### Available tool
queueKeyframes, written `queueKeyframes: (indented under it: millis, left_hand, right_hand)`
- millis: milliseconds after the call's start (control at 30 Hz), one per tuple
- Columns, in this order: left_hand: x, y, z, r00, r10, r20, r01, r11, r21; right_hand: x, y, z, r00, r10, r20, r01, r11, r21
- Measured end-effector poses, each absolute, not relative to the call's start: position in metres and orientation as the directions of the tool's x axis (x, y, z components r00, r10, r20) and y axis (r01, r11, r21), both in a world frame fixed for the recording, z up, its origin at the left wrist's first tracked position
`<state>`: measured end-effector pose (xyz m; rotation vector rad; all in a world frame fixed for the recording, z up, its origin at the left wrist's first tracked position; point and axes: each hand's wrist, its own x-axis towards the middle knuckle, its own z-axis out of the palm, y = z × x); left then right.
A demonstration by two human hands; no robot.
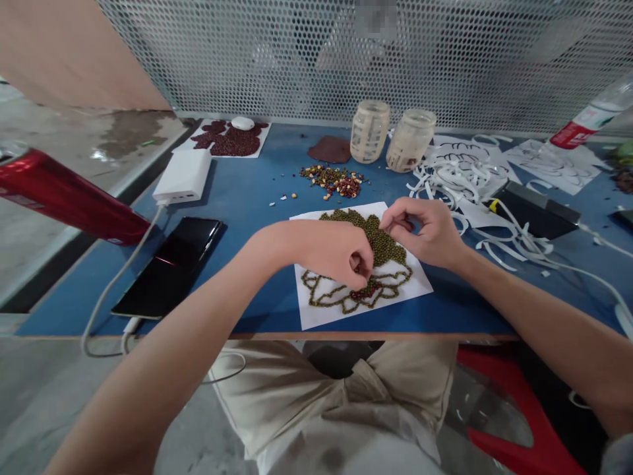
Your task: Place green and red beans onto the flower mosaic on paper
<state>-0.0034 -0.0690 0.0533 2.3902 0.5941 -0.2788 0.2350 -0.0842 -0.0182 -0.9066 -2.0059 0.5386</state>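
Observation:
On a white sheet of paper (316,316) lies a flower picture made of green mung beans (388,247), with a few dark red beans (368,293) low in its middle. My left hand (341,254) hangs over the picture, fingers curled down and pinched just above the red beans; whatever is between the fingertips is hidden. At the picture's upper right edge is my right hand (420,227), thumb and forefinger pressed together. Anything in that pinch is too small to make out. Behind the sheet sits a pile of mixed beans (336,181).
Two cloudy jars (370,132) stand at the back beside a brown flat piece (330,150). Paper strips (459,175) and cables clutter the right. A phone (171,264), white power bank (184,177) and red bottle (74,194) are left. A perforated metal panel (277,59) rises behind.

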Motion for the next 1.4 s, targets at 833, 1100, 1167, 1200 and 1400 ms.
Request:
queueKeyframes:
  millis: [833, 1100, 1167, 1200, 1400]
  left_hand:
    - [-0.024, -0.033, 0.064, 0.714, 0.618, -0.329, 0.700, -0.636, 0.325]
    - [-0.044, 0.016, 0.023, 0.723, 0.685, 0.090, 0.642, -0.714, 0.281]
    - [-0.047, 0.016, 0.015, 0.707, 0.695, 0.127, 0.647, -0.709, 0.280]
    - [-0.049, 0.016, 0.012, 0.704, 0.698, 0.129, 0.647, -0.706, 0.289]
    - [-0.053, 0.016, 0.007, 0.727, 0.678, 0.105, 0.602, -0.704, 0.377]
  right_hand:
    - [0.230, -0.094, -0.015, -0.727, 0.630, 0.273, 0.307, 0.655, -0.691]
    - [0.217, -0.106, -0.012, -0.837, 0.537, 0.105, 0.340, 0.660, -0.670]
    - [0.216, -0.107, -0.012, -0.832, 0.547, 0.090, 0.356, 0.651, -0.671]
    - [0.215, -0.108, -0.012, -0.829, 0.554, 0.080, 0.366, 0.645, -0.671]
    - [0.211, -0.111, -0.010, -0.821, 0.568, 0.045, 0.391, 0.620, -0.680]
